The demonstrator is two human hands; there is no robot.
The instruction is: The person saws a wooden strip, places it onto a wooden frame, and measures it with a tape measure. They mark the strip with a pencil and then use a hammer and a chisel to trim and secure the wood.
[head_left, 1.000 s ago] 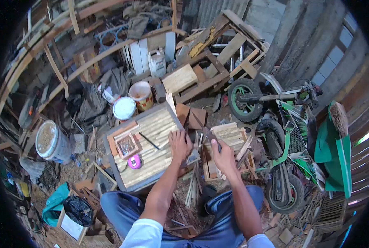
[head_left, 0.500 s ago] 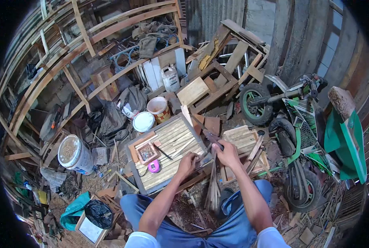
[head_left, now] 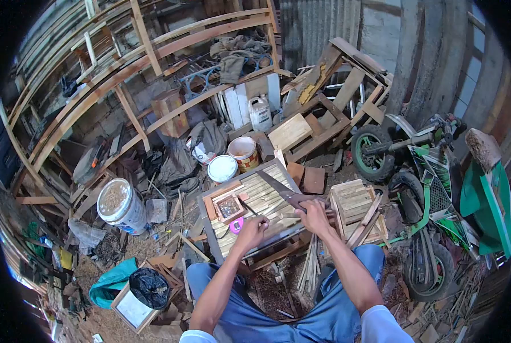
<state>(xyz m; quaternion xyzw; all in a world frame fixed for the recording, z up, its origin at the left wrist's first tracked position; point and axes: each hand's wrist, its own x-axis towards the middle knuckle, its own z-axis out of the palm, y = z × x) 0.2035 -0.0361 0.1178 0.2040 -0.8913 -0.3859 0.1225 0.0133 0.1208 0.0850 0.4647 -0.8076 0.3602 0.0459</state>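
The surface (head_left: 271, 209) shows pale brown stripes inside a grey border (head_left: 209, 233); the tape measure (head_left: 236, 225) is pink, the trousers (head_left: 329, 308) blue.

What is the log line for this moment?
right hand: holds saw over board | left hand: near pink tape measure, grip unclear

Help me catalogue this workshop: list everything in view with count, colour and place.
Handsaw: 1, dark, over slatted board
Slatted board: 1, pale, grey-edged, centre
Tape measure: 1, pink, on board
Small box: 1, wooden, on board
Slim stick: 1, dark, on board
Buckets: 3, mostly white, left and behind board
Jug: 1, white, behind buckets
Slatted panel: 1, pale, right of board
Motorbike: 1, green-black, right
Black bag: 1, lower left
Wood scraps: uncountable, brownish, floor
Left hand: 1, bare, above board
Right hand: 1, bare, gripping handsaw
Legs: 2, blue-trousered, bottom
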